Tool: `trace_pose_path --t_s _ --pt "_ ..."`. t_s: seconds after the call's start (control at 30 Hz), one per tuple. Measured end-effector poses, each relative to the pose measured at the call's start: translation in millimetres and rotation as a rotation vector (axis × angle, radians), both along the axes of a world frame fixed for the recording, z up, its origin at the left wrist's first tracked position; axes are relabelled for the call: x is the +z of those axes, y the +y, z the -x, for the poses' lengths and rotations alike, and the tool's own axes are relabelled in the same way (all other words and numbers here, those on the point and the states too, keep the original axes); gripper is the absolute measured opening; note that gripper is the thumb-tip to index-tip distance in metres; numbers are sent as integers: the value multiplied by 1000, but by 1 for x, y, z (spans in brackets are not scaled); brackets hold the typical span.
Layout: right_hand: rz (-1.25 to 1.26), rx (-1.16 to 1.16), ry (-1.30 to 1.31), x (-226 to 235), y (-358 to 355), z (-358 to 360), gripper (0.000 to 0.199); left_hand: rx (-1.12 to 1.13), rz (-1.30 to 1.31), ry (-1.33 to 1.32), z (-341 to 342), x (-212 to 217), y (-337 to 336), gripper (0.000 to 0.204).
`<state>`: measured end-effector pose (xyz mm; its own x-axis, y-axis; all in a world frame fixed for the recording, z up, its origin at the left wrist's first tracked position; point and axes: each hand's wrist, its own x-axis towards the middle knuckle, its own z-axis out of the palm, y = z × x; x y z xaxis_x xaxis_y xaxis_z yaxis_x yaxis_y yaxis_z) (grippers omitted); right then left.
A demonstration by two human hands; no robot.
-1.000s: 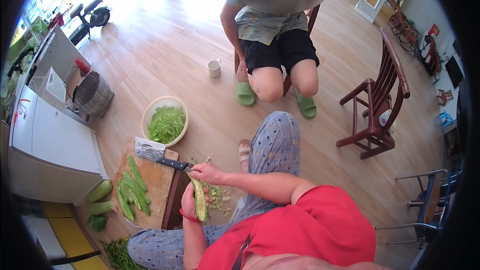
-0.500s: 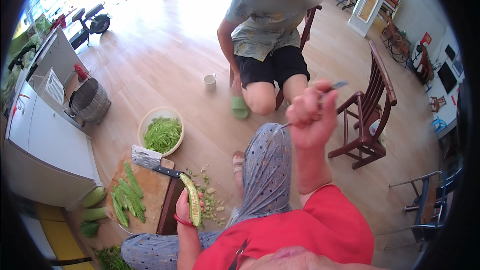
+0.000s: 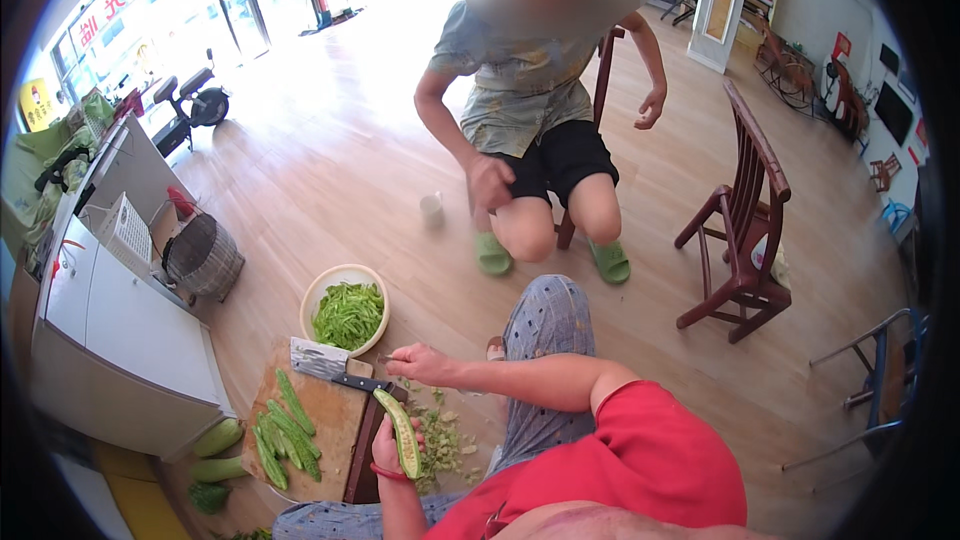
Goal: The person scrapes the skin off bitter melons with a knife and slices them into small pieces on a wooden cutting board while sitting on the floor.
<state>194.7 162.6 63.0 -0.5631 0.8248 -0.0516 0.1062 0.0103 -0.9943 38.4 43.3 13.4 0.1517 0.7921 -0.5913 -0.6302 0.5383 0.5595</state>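
Note:
My left hand (image 3: 386,450) is closed round a halved bitter melon (image 3: 403,432), its pale, seedy inside turned up. Just above the melon's far end is my right hand (image 3: 426,365), fingers closed on a thin metal utensil (image 3: 383,357); most of it is hidden, so its exact kind does not show. To the left, a wooden cutting board (image 3: 343,425) carries several hollowed bitter melon halves (image 3: 285,435). A cleaver (image 3: 320,358) with a black handle lies across its far edge. Beyond the board, a cream bowl (image 3: 309,312) holds green sliced strips (image 3: 347,316).
Pale scraps (image 3: 440,450) litter the floor beside my left hand. Whole green gourds (image 3: 218,437) lie left of the board. A person (image 3: 530,90) sits opposite, near a white mug (image 3: 431,210). A wooden chair (image 3: 740,230) stands right; a woven basket (image 3: 203,255) stands by the white cabinet (image 3: 130,310).
My right hand has swung from high on the right down and left to the melon, still gripping the utensil. The seated person's arms have moved. The view has shifted slightly.

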Motion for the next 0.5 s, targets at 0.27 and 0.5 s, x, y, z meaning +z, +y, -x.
trace_pose_path --t_s 0.27,0.5 --pt "-398 131 -409 -28 -18 -1 24 35 17 24 -8 -2 1 33" --pt "-551 254 -623 -29 -27 0 18 -22 -17 13 -9 -2 4 37"
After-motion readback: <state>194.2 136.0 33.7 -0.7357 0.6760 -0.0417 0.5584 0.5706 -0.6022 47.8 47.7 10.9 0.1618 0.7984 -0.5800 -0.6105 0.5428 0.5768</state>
